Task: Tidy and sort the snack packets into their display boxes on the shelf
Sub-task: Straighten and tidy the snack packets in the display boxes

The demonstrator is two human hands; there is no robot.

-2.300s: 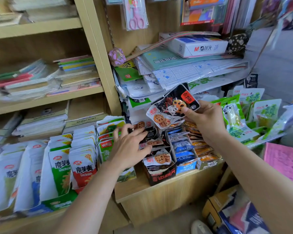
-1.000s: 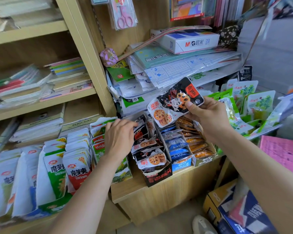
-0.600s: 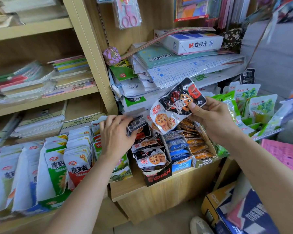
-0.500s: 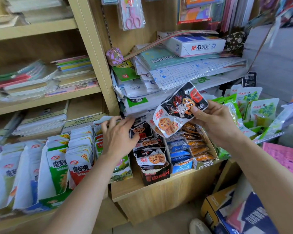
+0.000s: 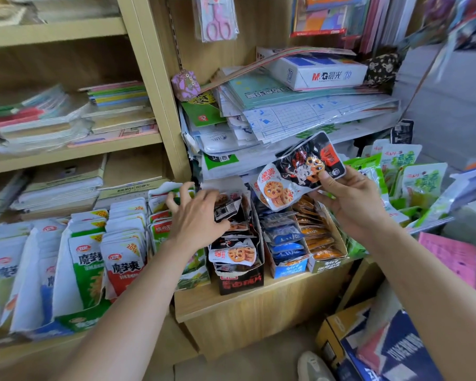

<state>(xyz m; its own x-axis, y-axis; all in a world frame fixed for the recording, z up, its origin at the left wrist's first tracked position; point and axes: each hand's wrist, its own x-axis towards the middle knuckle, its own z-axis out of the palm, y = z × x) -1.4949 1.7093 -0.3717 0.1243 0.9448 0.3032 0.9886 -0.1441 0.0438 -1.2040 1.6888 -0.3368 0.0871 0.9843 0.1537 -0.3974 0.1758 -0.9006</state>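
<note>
My right hand (image 5: 352, 204) holds up two lotus-root snack packets (image 5: 300, 174), a black one over a white one, pinched between thumb and fingers above the display boxes. My left hand (image 5: 195, 215) reaches with spread fingers to the back of the black display box (image 5: 241, 281). Its thumb touches a black packet (image 5: 227, 211) standing there. More lotus-root packets (image 5: 232, 253) lie in the front of that box. Beside it stand a blue-packet box (image 5: 287, 268) and an orange-packet box (image 5: 326, 264).
White konjac packets (image 5: 121, 259) fill boxes at the left, green packets (image 5: 418, 182) a rack at the right. Stacked paper and a paper ream (image 5: 327, 75) overhang the boxes. A cardboard carton (image 5: 374, 350) and my shoe (image 5: 313, 367) are on the floor below.
My left hand has slid from the front packets of the black box to its back and spread its fingers. My right hand keeps the two packets raised, nearly still.
</note>
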